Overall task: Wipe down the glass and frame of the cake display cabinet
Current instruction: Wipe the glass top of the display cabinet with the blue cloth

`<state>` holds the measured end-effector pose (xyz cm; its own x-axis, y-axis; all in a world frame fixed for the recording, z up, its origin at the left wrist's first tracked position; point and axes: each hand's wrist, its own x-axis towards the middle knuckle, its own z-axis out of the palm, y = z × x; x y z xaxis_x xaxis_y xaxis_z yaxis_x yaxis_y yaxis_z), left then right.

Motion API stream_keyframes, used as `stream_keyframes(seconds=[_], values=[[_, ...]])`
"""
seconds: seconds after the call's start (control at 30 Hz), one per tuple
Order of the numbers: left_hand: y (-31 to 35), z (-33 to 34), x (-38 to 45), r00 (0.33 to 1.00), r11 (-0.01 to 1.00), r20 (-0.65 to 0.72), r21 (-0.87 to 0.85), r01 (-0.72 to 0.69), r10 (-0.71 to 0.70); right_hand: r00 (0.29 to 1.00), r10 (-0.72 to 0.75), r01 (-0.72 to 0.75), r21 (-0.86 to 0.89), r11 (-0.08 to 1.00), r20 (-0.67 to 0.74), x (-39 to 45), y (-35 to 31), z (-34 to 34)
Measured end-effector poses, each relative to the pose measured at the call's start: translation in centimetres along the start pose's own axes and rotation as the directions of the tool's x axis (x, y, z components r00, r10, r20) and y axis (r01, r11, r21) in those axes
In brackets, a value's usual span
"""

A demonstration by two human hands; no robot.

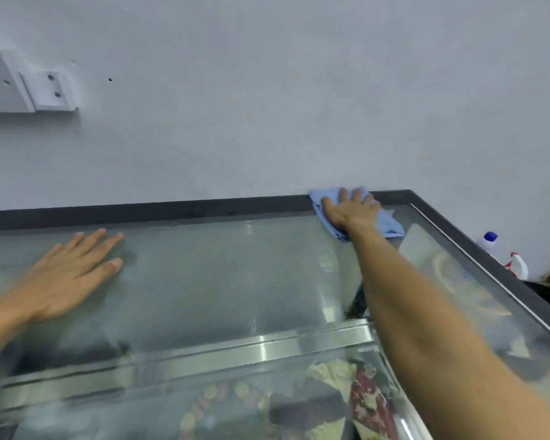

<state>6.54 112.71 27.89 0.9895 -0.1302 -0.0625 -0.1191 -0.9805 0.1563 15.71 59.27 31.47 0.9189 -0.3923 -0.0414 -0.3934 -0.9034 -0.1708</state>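
Observation:
The cake display cabinet's glass top (223, 274) fills the lower half of the view, edged by a dark frame (146, 211) along the wall. My right hand (351, 209) lies flat with straight fingers on a light blue cloth (386, 222), pressing it onto the glass at the far right corner, partly over the frame. My left hand (73, 274) rests flat on the glass at the left, fingers spread, holding nothing. Cakes (340, 398) show through the glass near the bottom.
A grey wall (267, 106) stands directly behind the cabinet, with a white socket box (19, 87) at the upper left. Beyond the right frame edge stand a white bottle with a blue cap (488, 241) and a spray bottle (518, 265). A metal rail (235, 350) runs under the glass.

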Motion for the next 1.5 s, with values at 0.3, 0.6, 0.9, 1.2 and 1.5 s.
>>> stream_keyframes(seconds=[0.3, 0.6, 0.9, 1.2, 1.5], values=[[1.3, -0.6, 4.4, 0.998, 0.998, -0.022, -0.036, 0.052, -0.053, 0.493, -0.85, 0.843, 0.143, 0.519, 0.185, -15.3, -11.8, 2.9], [2.4, -0.9, 3.4, 0.999, 0.997, -0.017, -0.057, -0.052, 0.051, 0.996, 0.08, -0.079, 0.007, 0.997, -0.045, 2.7, 12.1, -2.1], [2.7, -1.4, 3.0, 0.988, 0.988, 0.043, -0.044, -0.149, 0.151, 0.795, -0.597, 0.596, 0.048, 0.802, 0.104, -9.3, -14.5, 3.0], [6.1, -1.8, 3.1, 0.975, 0.979, 0.087, -0.036, -0.2, 0.203, 0.923, -0.382, 0.382, -0.002, 0.924, 0.046, -3.0, 6.5, -1.6], [6.8, -1.5, 2.8, 0.982, 0.984, 0.053, 0.001, -0.179, 0.179, 0.999, -0.051, 0.051, -0.029, 0.998, -0.016, 0.2, 5.6, -0.4]])
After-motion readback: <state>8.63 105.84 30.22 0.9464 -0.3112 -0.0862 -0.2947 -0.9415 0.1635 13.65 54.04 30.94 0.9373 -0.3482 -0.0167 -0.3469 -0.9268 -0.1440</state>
